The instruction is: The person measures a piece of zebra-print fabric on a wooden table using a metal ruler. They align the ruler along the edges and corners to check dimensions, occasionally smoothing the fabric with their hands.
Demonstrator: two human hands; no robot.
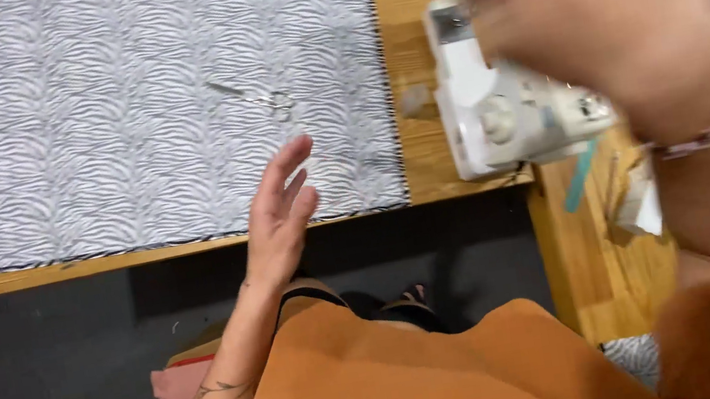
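- My left hand (282,210) hangs released, fingers spread, over the near edge of the zebra-striped fabric (82,128); I cannot tell whether it touches the cloth.
- The fabric lies flat on the wooden bench (423,152), and small scissors (260,99) rest on it, beyond my fingertips.
- My right hand (600,22) is a blur close to the camera above the white sewing machine (501,112); I cannot tell whether it is clenched or released.
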